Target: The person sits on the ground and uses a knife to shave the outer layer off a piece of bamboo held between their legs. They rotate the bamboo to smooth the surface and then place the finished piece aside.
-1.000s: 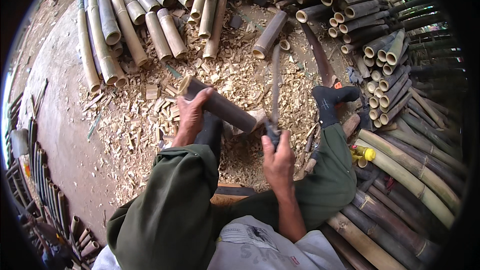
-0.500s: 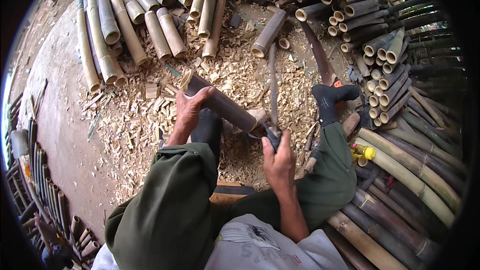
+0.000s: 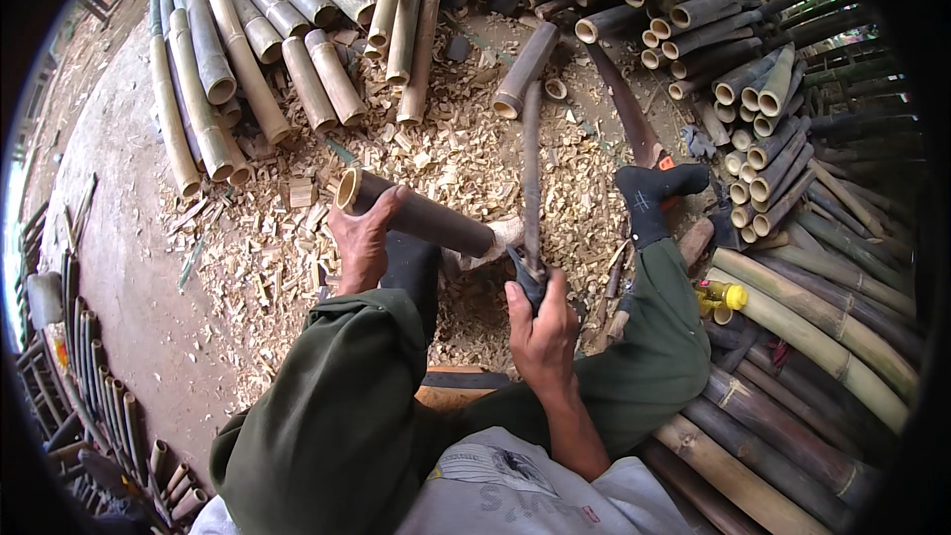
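Observation:
My left hand [image 3: 362, 243] is wrapped round a short dark bamboo tube [image 3: 431, 216] near its pale open end. The tube lies nearly level over my left shin, its other end pointing right. My right hand [image 3: 545, 332] is closed on the dark wrapped handle of a long knife [image 3: 532, 178]. Its narrow blade points away from me, just past the right end of the tube. A pale wooden block [image 3: 507, 236] shows partly behind that end. Whether tube and block touch, I cannot tell.
Wood chips [image 3: 267, 267] cover the floor. Bamboo tubes [image 3: 218, 69] lie far left, with a stack [image 3: 753, 178] at right. Ahead lies another short tube [image 3: 525, 69]. A long brown blade [image 3: 624, 104] lies by my right foot [image 3: 654, 198]; a yellow-capped bottle [image 3: 723, 295] rests on poles.
The bamboo tube has swung from a steep slant to nearly level, its left end coming lower and nearer. My right hand has shifted slightly left, and the knife blade stands more upright in view.

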Demonstrator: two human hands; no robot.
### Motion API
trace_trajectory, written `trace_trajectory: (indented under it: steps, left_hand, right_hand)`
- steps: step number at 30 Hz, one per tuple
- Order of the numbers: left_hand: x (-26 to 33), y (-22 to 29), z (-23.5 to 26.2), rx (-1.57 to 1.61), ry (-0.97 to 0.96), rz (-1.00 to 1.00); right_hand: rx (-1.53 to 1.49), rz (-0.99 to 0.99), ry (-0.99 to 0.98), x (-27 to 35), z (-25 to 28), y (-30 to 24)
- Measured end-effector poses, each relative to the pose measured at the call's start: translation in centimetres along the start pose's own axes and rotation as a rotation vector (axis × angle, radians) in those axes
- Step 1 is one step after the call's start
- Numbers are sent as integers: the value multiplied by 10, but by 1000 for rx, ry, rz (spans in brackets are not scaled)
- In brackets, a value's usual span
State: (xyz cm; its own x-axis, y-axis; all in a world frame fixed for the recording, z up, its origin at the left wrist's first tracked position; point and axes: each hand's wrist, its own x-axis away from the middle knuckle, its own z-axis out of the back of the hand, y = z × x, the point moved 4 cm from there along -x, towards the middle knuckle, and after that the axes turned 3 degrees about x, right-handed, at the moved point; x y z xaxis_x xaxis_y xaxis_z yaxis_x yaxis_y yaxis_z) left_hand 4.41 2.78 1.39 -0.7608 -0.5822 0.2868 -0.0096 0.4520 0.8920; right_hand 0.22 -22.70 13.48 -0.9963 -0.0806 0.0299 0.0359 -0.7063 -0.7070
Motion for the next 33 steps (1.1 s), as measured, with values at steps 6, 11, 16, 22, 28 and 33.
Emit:
trace_trajectory:
  steps: [6,11,16,22,28,33]
  left_hand:
    - [5,1,-13,-68,-47,-54]
    - [4,13,-13,-83,-8,-7]
    - [4,10,-16,-17,-2,-39]
    - [1,18,-5,-205,-155,55]
    - [-1,-4,15,-81,-132,56]
    - [-8,-9,17,-51,-322,38]
  right_hand:
    - [290,-272,-239,3,-88,101]
    - [111,-142,-178,-13,-35,23]
    - [-2,-54,9,-6,-48,50]
    - [178,-182,-243,-14,-64,87]
    - [-77,67,76,-12,2,7]
    - [243,-236,-246,3,-94,141]
